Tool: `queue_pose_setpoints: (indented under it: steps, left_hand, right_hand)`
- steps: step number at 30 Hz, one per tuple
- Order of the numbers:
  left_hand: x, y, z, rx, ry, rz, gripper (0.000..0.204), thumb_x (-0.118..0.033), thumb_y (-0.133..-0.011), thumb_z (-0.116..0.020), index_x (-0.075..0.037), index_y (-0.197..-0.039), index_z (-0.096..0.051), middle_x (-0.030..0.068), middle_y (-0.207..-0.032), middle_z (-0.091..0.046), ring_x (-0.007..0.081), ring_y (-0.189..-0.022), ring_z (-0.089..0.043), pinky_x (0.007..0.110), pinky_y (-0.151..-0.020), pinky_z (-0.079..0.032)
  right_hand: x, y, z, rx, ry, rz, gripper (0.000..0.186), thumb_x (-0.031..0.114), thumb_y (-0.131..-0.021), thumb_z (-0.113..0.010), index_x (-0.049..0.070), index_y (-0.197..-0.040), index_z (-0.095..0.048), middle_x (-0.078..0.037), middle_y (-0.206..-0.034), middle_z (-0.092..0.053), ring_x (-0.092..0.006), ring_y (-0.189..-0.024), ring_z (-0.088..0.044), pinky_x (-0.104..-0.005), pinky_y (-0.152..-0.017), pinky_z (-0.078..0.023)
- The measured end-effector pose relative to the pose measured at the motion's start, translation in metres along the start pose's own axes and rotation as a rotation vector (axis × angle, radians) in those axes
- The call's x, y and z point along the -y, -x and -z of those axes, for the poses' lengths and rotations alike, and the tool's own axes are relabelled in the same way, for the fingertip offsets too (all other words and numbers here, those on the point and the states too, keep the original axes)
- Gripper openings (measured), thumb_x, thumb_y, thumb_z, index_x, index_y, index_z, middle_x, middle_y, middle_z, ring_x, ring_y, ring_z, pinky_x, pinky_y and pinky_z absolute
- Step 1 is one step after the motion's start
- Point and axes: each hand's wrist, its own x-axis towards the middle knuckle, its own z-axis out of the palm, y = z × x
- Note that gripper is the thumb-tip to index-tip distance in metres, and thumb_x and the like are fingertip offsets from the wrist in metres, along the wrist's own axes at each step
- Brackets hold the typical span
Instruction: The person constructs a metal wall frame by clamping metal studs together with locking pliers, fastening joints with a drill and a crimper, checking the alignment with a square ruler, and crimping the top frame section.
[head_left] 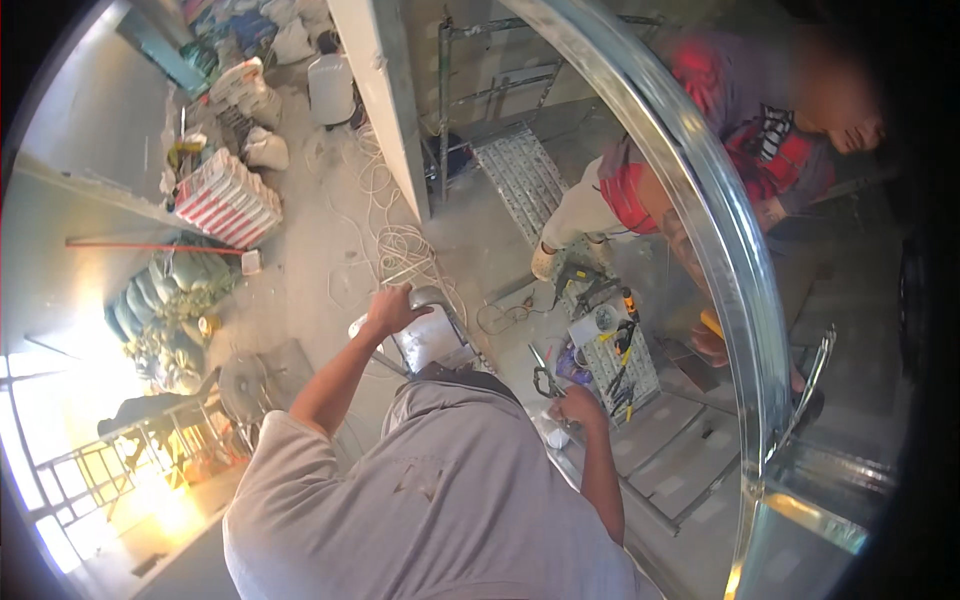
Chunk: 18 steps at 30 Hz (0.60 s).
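Observation:
My left hand (395,312) is closed round the edge of a rounded grey metal piece (428,297), at the top of a pale, shiny panel (430,340) in front of my body. Lower right, my right hand (580,408) is closed, with a dark plier-like hand tool (546,382) at its fingers; its exact kind is unclear. Just beyond that hand lie a purple power tool (573,365) and several yellow-and-black tools (625,350) on a perforated metal plank (620,378). A small white bag (552,432) hangs below my right hand.
Curved shiny metal channel (690,150) arcs across the right. Beyond it, a co-worker in red and grey (740,150) leans over, one hand (710,345) near a yellow object. Coiled cable (405,250) lies on the floor. Stacked boxes (228,200), sacks and scaffold frames stand around.

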Motion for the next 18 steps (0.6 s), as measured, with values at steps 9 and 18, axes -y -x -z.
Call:
queue_pose_setpoints:
  steps: [9,18]
  left_hand:
    - [-0.001,0.001,-0.003,0.017,-0.050,0.090,0.081,-0.070,-0.077,-0.072,0.001,-0.114,-0.068,0.0281,-0.093,-0.072,0.0449,-0.091,-0.070,0.052,-0.082,-0.056]
    - [-0.001,0.010,-0.007,0.033,-0.040,0.108,0.077,-0.073,-0.077,-0.070,-0.002,-0.105,-0.069,0.0260,-0.090,-0.072,0.0442,-0.088,-0.070,0.053,-0.079,-0.055]
  right_hand:
    - [0.015,0.018,0.045,-0.145,-0.197,0.155,0.029,0.026,-0.093,-0.065,-0.001,-0.086,-0.071,-0.018,-0.073,-0.071,-0.0312,-0.071,-0.071,-0.0434,-0.069,-0.053]
    - [0.044,0.036,0.041,-0.198,-0.373,0.097,0.034,0.033,-0.095,-0.064,0.002,-0.089,-0.075,-0.012,-0.077,-0.075,-0.0281,-0.076,-0.075,-0.0399,-0.074,-0.056]
